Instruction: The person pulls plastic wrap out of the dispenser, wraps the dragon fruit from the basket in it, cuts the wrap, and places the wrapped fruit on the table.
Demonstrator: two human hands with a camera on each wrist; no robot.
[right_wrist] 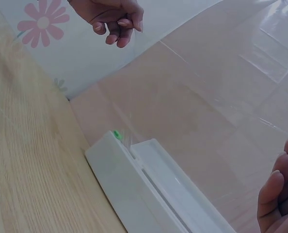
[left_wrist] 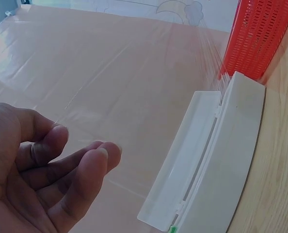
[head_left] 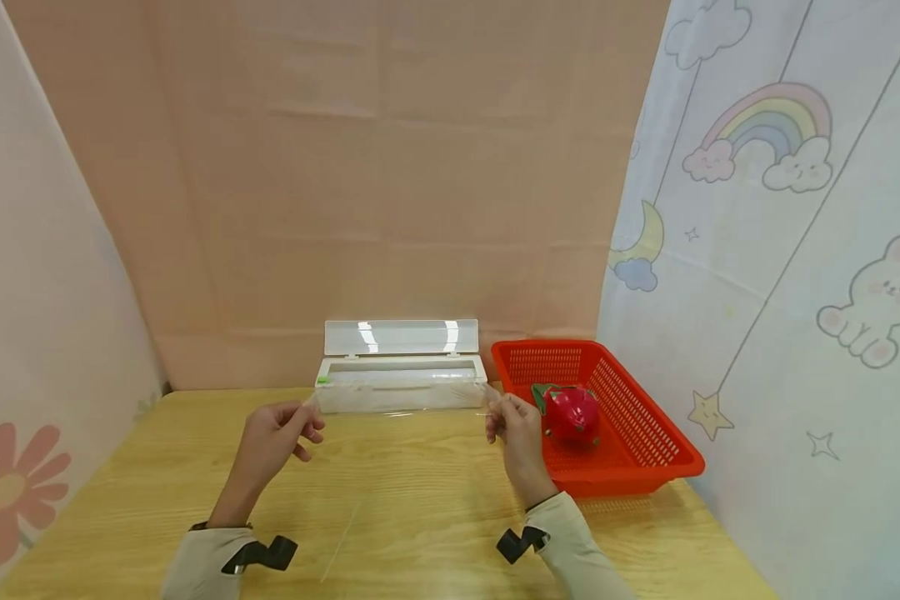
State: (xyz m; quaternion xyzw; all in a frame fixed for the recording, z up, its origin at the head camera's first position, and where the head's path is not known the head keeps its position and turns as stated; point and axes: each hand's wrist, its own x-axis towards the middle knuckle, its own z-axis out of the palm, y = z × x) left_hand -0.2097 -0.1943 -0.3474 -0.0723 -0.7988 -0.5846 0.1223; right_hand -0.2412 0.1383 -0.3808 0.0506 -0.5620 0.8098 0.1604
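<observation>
The left hand (head_left: 273,437) pinches one corner of a sheet of plastic film (head_left: 397,398) between thumb and forefinger. The film, clear, colourless and glossy along its creases, spans the gap between the hands in front of the white dispenser box (left_wrist: 238,145), whose lid stands raised; it wrinkles finely toward both corners. The right hand (head_left: 521,437) pinches the opposite corner, beside a red basket (head_left: 622,483).
</observation>
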